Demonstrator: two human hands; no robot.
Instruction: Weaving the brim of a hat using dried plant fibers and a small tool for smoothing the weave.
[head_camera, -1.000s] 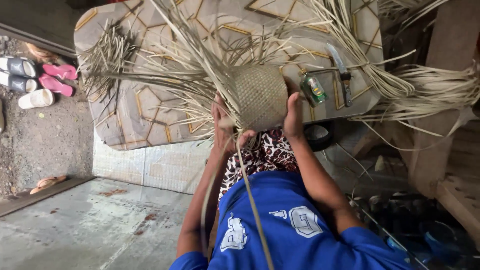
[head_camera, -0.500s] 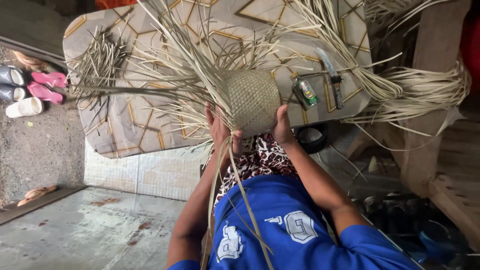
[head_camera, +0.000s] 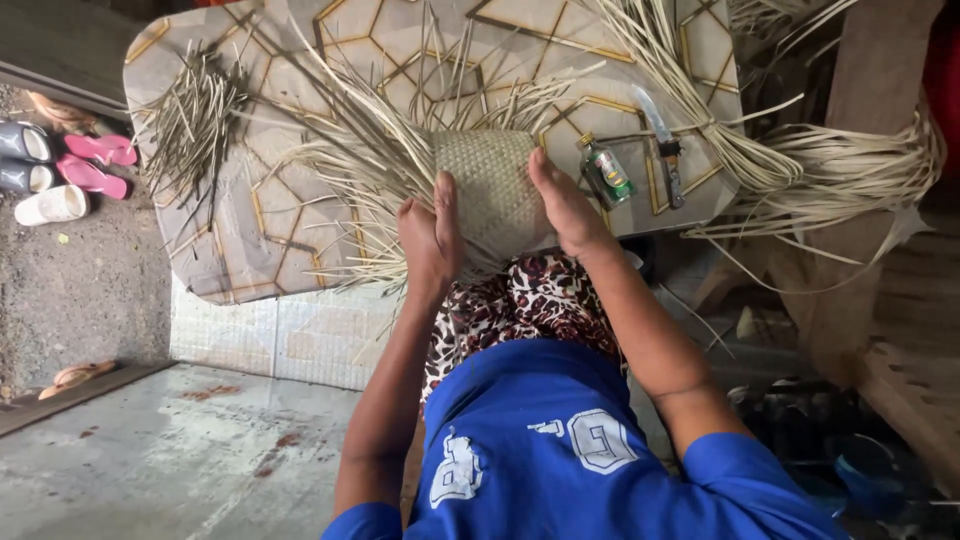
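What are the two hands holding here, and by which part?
Both hold the woven basket piece: left hand on its left side, right hand on its right side, near the lower edge.

Daylight is soft and even across my work surface; I note no hard shadows and no glare on the patterned mat (head_camera: 300, 250). The upper right and lower right corners fall into dim shade, where detail is lost. My left hand (head_camera: 432, 232) and right hand (head_camera: 565, 205) are evenly lit and reasonably sharp. The wide lens bends lines towards the frame edges. The picture is slightly soft overall, with fine strands smeared.
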